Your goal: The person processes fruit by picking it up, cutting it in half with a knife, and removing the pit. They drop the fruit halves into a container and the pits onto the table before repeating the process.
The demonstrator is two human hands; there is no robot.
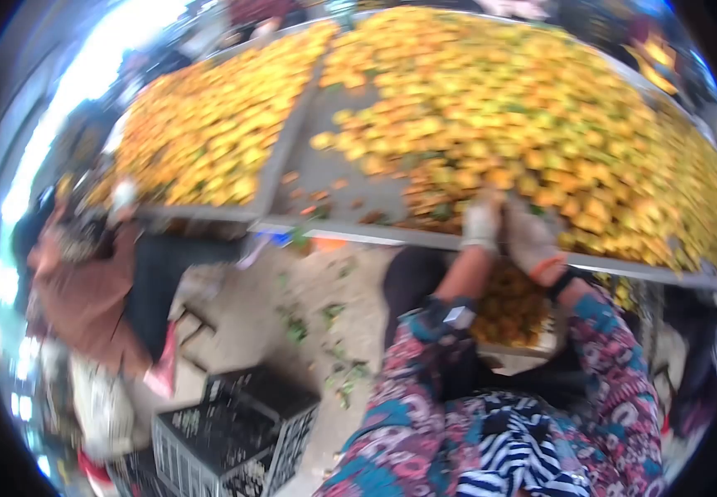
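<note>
Our left hand (481, 224) and right hand (531, 242), both gloved, side by side at tabletop (358, 235) edge, centre-right of frame, touching fruit pile (499, 108). Fingers blurred, buried in fruit; we cannot tell open or closed. Crate (512, 311) of fruit just below edge. We judge: handle gently, few pieces at once, avoid bruising and spills.

Grey metal table (325, 178) — heaped with orange-yellow fruit (499, 99), one corner bare.

Pale work glove on the left hand (481, 225), another on the right hand (531, 240), orange cuff band (547, 267), paisley sleeves (412, 398) in teal, magenta and white, silvery wrist buckle (459, 316), zebra-striped cloth (503, 447) at 6 o'clock
</note>
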